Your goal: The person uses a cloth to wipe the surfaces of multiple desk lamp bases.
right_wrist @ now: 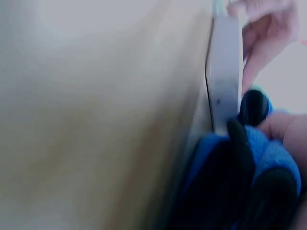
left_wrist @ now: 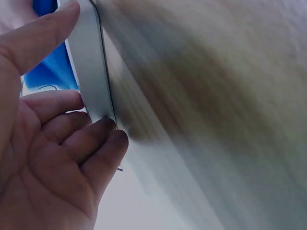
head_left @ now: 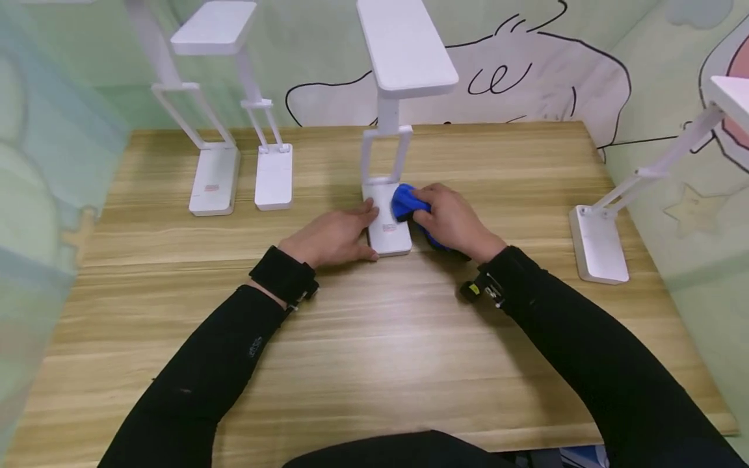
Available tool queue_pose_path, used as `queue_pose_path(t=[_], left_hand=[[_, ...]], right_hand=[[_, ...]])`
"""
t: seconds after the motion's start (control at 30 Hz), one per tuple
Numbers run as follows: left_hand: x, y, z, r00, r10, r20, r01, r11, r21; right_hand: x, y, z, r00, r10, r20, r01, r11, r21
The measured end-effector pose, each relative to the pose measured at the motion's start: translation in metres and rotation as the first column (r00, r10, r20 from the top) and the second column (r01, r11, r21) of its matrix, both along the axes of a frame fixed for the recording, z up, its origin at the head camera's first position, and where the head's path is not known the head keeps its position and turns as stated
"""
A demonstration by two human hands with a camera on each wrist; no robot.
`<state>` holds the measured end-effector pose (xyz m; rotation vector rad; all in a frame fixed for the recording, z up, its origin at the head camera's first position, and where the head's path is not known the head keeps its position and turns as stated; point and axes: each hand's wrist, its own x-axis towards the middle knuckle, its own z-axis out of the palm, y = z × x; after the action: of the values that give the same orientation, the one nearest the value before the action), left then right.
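Note:
A white desk lamp (head_left: 386, 242) stands upright mid-table, its head raised on a folding arm. My left hand (head_left: 332, 238) holds the lamp's base at its left side, thumb near the front end and fingers further back. In the left wrist view, the fingertips and thumb press along the edge of the base (left_wrist: 90, 72). With my right hand (head_left: 455, 220) I grip a bunched blue cloth (head_left: 405, 200) with black parts, which lies against the top and right side of the base. The right wrist view shows the cloth (right_wrist: 261, 143) bulging below the base (right_wrist: 224, 72).
Two similar white lamps, one farther left (head_left: 213, 185) and one nearer (head_left: 274, 182), stand at the back left. Another lamp (head_left: 599, 250) is at the right edge. A printed curtain (head_left: 316, 58) hangs behind the wooden table (head_left: 374, 364).

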<state>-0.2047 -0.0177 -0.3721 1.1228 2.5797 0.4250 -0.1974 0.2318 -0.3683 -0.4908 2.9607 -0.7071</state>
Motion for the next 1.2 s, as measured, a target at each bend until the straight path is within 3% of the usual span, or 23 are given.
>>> queue_pose_path(t=[0.1,0.2,0.3,0.43,0.57,0.67,0.93,1.2], left_hand=[[-0.001,0.006,-0.001,1.0,-0.024,0.004,0.024,1.0,0.008],[-0.001,0.01,-0.001,1.0,-0.031,-0.004,0.031,1.0,0.003],[-0.002,0.011,0.001,0.999,-0.031,-0.021,0.031,1.0,-0.002],[-0.003,0.011,0.002,1.0,-0.018,-0.016,0.018,1.0,0.002],[-0.001,0.012,0.0,1.0,-0.005,-0.005,0.005,1.0,0.005],[0.0,0.014,-0.002,1.0,-0.004,-0.025,0.004,1.0,-0.004],[0.003,0.014,-0.003,0.998,0.018,-0.062,-0.019,1.0,-0.021],[0.003,0.009,-0.003,0.998,0.009,-0.061,-0.009,1.0,0.005]], right_hand=[[-0.024,0.001,0.002,0.989,-0.135,0.055,0.137,0.99,-0.024],[-0.045,0.001,0.007,0.97,-0.207,0.126,0.218,0.972,-0.085],[-0.055,-0.001,0.012,0.952,-0.219,0.216,0.253,0.957,-0.145],[-0.053,-0.003,0.015,0.933,-0.171,0.315,0.225,0.964,-0.141],[-0.042,0.0,0.013,0.924,-0.129,0.36,0.196,0.968,-0.158],[-0.03,0.003,0.01,0.933,-0.105,0.345,0.173,0.969,-0.175],[0.014,-0.001,-0.001,0.988,-0.039,0.149,0.059,0.99,-0.129],[0.07,-0.009,-0.009,1.0,-0.018,-0.022,0.019,0.998,0.06]])
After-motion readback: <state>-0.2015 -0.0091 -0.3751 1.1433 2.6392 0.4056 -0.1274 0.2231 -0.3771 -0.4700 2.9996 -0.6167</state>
